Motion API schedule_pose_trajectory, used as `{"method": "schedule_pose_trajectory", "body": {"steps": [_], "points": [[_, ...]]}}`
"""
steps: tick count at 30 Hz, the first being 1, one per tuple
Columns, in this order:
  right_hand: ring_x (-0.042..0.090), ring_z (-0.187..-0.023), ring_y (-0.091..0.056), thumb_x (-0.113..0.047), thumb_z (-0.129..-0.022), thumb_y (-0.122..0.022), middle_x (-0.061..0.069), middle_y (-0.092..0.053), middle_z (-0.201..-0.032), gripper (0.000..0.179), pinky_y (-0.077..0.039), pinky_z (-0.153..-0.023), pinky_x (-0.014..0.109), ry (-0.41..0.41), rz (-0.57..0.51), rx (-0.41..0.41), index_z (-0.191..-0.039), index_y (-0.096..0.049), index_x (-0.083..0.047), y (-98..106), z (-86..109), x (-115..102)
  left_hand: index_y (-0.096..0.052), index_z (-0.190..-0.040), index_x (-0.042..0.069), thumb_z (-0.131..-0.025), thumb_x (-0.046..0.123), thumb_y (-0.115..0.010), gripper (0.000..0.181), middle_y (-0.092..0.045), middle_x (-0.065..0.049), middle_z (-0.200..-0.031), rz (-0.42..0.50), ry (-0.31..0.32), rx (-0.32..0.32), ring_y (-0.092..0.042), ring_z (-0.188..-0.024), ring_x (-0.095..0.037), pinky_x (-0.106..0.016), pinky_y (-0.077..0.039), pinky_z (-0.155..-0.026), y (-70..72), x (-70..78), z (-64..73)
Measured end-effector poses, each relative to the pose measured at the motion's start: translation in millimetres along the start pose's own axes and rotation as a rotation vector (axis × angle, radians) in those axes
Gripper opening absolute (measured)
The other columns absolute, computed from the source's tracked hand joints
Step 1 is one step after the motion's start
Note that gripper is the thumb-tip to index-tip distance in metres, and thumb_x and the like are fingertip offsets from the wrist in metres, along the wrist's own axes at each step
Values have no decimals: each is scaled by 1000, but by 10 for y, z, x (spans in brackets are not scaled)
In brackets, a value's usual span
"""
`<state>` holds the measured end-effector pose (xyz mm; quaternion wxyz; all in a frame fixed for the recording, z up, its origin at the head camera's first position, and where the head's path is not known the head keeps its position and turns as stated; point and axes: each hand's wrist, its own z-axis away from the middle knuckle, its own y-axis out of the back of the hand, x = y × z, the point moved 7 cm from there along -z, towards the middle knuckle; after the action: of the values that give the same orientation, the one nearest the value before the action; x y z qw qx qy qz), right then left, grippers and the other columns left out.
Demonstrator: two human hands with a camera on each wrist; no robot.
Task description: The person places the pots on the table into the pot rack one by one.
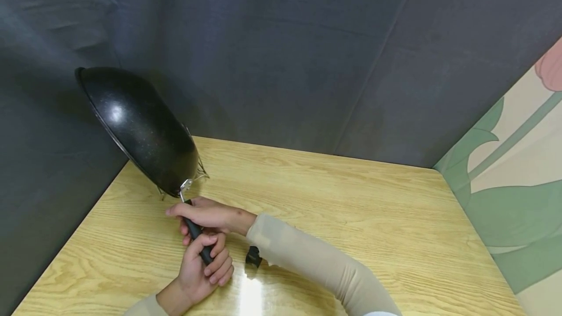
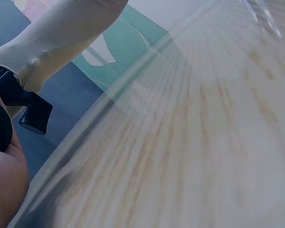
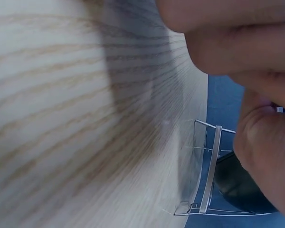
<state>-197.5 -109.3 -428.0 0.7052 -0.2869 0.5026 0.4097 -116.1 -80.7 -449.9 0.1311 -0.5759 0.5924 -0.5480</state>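
Observation:
A black wok (image 1: 140,126) is tilted at the far left of the table in the head view, its rounded outside facing me and its opening turned left. Both hands grip its long black handle (image 1: 193,229). My right hand (image 1: 208,214) wraps the part nearer the wok, and my left hand (image 1: 203,268) holds the end of the handle. A thin wire rack (image 1: 201,172) shows behind and below the wok, partly hidden by it. In the right wrist view the rack's metal bar (image 3: 212,166) stands beside the dark wok (image 3: 240,185).
The wooden table (image 1: 329,199) fills the lower view. Dark cloth (image 1: 285,52) hangs behind it and along its left side. A flower-patterned panel (image 1: 522,189) borders the right. A small black device (image 1: 253,256) is strapped under the right forearm.

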Motion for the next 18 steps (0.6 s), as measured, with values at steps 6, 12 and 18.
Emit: {"method": "schedule_pose_trajectory", "body": {"steps": [6,12,18], "points": [[17,-54,-67,-37,-97,-62,4,-61,-61,39,-54,-52,23,0,-14,-3,-70,-60,-8,-14,29,37,-36,-79,12,-104,18,-25,28,-24,1,-56,2,5,52,-22,-46,-16,-27,-30,-51,37,4,31],[15,-53,-66,-36,-95,-64,4,-62,-62,38,-53,-51,22,11,0,10,-69,-62,-9,-9,45,36,-36,-79,12,-104,17,-24,28,-24,1,-57,1,11,62,-22,-46,-16,-27,-31,-51,46,2,37],[14,-52,-63,-36,-93,-65,3,-62,-62,37,-51,-50,22,23,41,33,-70,-62,-9,21,49,27,-36,-80,12,-104,17,-25,27,-24,0,-57,-3,17,65,-23,-47,-16,-27,-31,-51,48,7,27]]}}
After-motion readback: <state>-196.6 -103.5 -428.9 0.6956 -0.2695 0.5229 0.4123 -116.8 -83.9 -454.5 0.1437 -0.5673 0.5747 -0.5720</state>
